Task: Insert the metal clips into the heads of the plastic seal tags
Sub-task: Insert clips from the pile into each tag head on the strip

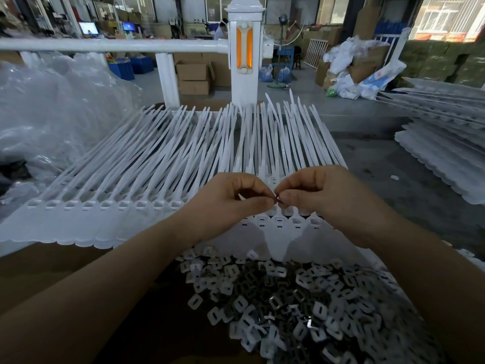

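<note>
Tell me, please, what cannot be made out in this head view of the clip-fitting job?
- Metal clip: mostly covered by the fingertips of the left hand and right hand; its shape is unclear.
- Seal tag heads behind both hands: hidden, so which ones are filled cannot be told.
- Clip pile: cut off by the bottom edge.
- Person at the far workbench: too small and blurred.

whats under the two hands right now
Under the left hand and right hand, which pinch a small metal clip, lie rows of white seal tags. The tag heads straight beneath the hands are covered.
</note>
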Available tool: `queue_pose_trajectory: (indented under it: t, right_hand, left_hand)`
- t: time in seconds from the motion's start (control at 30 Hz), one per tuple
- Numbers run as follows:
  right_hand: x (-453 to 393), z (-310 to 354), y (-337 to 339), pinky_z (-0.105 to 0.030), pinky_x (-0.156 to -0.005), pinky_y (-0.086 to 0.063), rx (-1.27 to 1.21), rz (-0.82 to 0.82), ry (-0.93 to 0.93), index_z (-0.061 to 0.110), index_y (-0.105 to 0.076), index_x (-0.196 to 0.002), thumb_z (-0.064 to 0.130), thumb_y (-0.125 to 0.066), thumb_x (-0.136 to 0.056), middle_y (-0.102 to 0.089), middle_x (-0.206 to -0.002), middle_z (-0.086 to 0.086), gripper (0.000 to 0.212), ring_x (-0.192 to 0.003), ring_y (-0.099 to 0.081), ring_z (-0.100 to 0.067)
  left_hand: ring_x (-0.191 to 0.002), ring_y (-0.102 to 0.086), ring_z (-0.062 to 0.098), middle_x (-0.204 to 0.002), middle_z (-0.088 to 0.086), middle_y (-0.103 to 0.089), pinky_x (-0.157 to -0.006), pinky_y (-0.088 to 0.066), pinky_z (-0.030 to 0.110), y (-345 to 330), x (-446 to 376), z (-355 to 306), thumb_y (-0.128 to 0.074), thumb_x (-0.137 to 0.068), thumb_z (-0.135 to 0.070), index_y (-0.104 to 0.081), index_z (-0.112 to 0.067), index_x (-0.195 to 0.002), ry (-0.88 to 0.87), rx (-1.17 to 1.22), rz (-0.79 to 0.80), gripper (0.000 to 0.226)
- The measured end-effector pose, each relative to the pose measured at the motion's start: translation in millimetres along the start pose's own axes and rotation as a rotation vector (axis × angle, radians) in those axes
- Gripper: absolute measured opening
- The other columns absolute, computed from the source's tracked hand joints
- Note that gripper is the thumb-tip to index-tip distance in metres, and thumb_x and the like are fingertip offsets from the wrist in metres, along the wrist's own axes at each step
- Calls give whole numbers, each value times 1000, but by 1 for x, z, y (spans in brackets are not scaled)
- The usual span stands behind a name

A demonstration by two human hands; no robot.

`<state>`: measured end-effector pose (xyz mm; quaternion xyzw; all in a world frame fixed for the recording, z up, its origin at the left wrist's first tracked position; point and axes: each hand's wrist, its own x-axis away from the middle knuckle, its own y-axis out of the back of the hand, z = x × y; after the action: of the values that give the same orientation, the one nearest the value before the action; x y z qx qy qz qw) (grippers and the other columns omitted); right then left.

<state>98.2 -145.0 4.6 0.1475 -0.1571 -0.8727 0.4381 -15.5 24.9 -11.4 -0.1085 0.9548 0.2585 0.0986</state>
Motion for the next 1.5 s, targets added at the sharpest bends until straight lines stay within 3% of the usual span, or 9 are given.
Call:
queue_pose_trajectory:
  t: [0.17, 0.43, 0.57, 0.63, 0.73, 0.8, 0.9, 1.0, 1.5]
  right_hand:
    - [1, 3, -2, -7, -54, -43, 1, 11, 41, 21, -75, -84, 9, -68, -87, -74, -73, 3, 14, -59, -61, 3]
    - [1, 3, 0, -5, -46, -39, 63, -121, -14, 24, -71, -85, 22, -66, -89, -72, -71, 11, 7, -55, -58, 7]
    - [2, 3, -3, -7, -51, -42, 115, -57, 16, 23, -71, -81, 24, -68, -88, -69, -68, 10, 7, -55, -58, 5]
    - [2, 3, -3, -7, -53, -43, 142, -33, 22, 23, -71, -80, 23, -67, -89, -67, -65, 11, 10, -55, -57, 6]
    - [1, 0, -2, -9, -50, -43, 222, -15, -2, 25, -68, -76, 27, -63, -91, -64, -63, 12, 16, -54, -54, 5]
    - [1, -2, 1, -14, -54, -47, 320, -27, -44, 26, -66, -76, 29, -60, -92, -64, -64, 12, 17, -57, -56, 2]
    - [1, -6, 5, -28, -66, -54, 495, -34, -116, 25, -65, -78, 27, -59, -93, -66, -74, 6, 16, -69, -64, -9]
    - [1, -7, 9, -33, -68, -54, 597, -16, -161, 24, -65, -77, 26, -58, -92, -66, -77, 6, 17, -74, -64, -14]
    - [0, -6, 6, -27, -71, -44, 743, 68, -217, 26, -66, -77, 32, -64, -87, -63, -75, 11, 11, -74, -59, -5]
  left_hand:
    - [-56, -52, -7, -64, -18, -64, -56, -38, 6, -4, 1, -1, -69, -89, -20, -74, -19, -85, 30, 21, -17, 6]
    - [-57, -53, -3, -72, -8, -68, -57, -41, 8, -4, 3, -6, -68, -90, -16, -70, -22, -78, 23, -1, -82, 13]
    - [-74, -62, 36, -80, -7, -71, -73, -53, 42, -5, 4, -7, -69, -89, -20, -71, -23, -81, 12, -49, -82, 9]
    - [-71, -59, 43, -82, -7, -70, -69, -52, 49, -6, 4, -8, -69, -89, -21, -70, -25, -81, 0, -67, -78, 9]
    - [-73, -63, 15, -84, -11, -70, -69, -51, 23, -7, 4, -5, -70, -88, -23, -70, -25, -84, -8, -111, -59, 5]
    - [-88, -61, 0, -92, -13, -68, -79, -44, 12, -9, 3, -2, -71, -87, -30, -68, -26, -92, 3, -196, -23, 8]
    - [-107, -51, 7, -106, -15, -57, -94, -39, 32, -12, 3, 6, -63, -82, -51, -64, -34, -101, -11, -493, 23, 26]
    - [-109, -42, 7, -108, -17, -48, -94, -28, 33, -14, 4, 8, -52, -76, -61, -61, -41, -102, 5, -667, 63, 33]
    - [-110, -38, 6, -107, -18, -46, -94, -22, 31, -15, 3, 13, -53, -79, -59, -58, -47, -98, 16, -680, 49, 24]
